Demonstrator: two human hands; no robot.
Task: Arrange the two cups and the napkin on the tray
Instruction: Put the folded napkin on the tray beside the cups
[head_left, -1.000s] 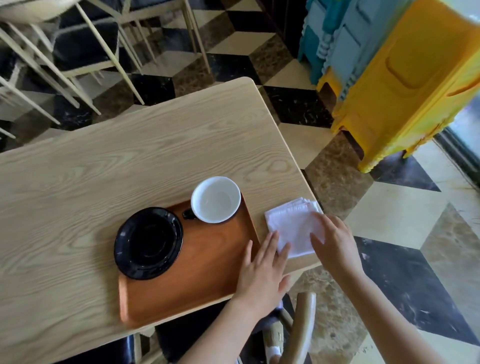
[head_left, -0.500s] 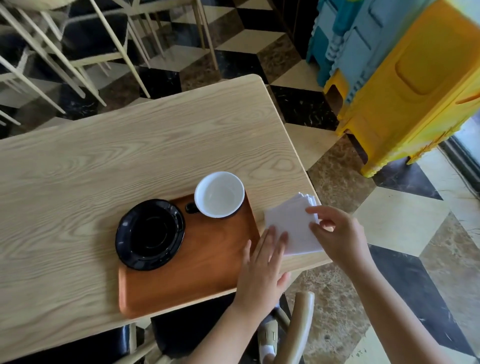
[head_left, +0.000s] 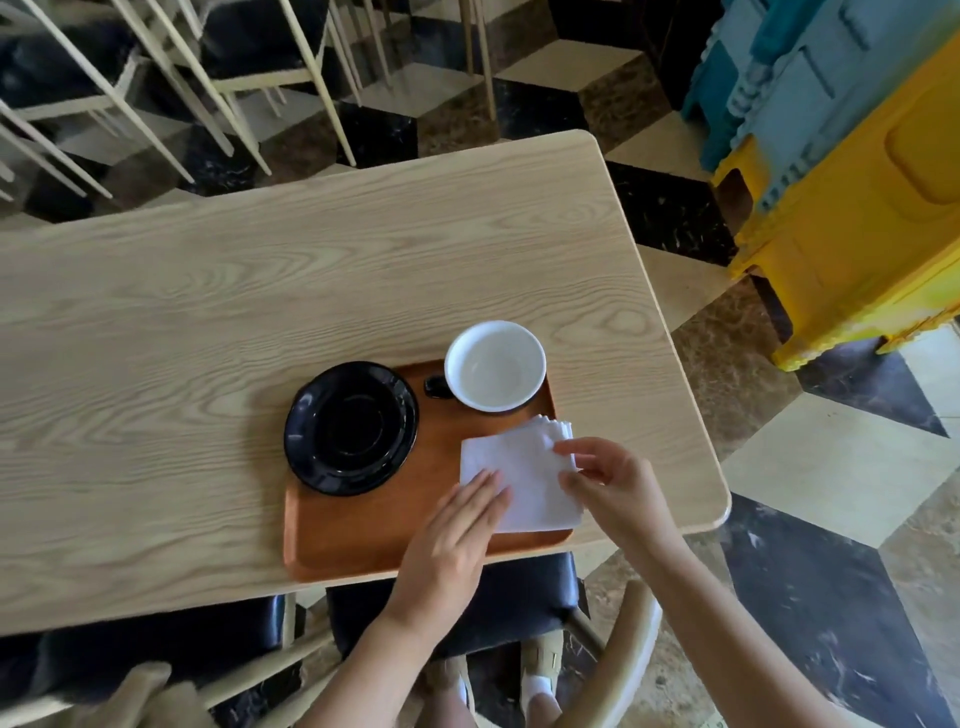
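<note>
A brown wooden tray (head_left: 363, 540) lies at the near edge of the light wood table (head_left: 260, 291). On its left part rests a black saucer (head_left: 351, 427); at its far right corner stands a cup (head_left: 494, 365), white inside with a black handle. A folded white napkin (head_left: 524, 467) lies on the tray's right part. My left hand (head_left: 457, 535) lies flat, fingertips on the napkin's near left edge. My right hand (head_left: 608, 483) pinches the napkin's right edge between thumb and fingers.
Black-seated wooden chairs (head_left: 467, 603) stand under the table's near edge, more chairs (head_left: 218, 62) beyond the far edge. Yellow and blue plastic stools (head_left: 857, 197) are stacked on the checkered floor to the right. The table's right edge is close to the tray.
The napkin has moved left from the bare table beside the tray onto the tray's right part, carried by my right hand. My left hand now rests on it.
</note>
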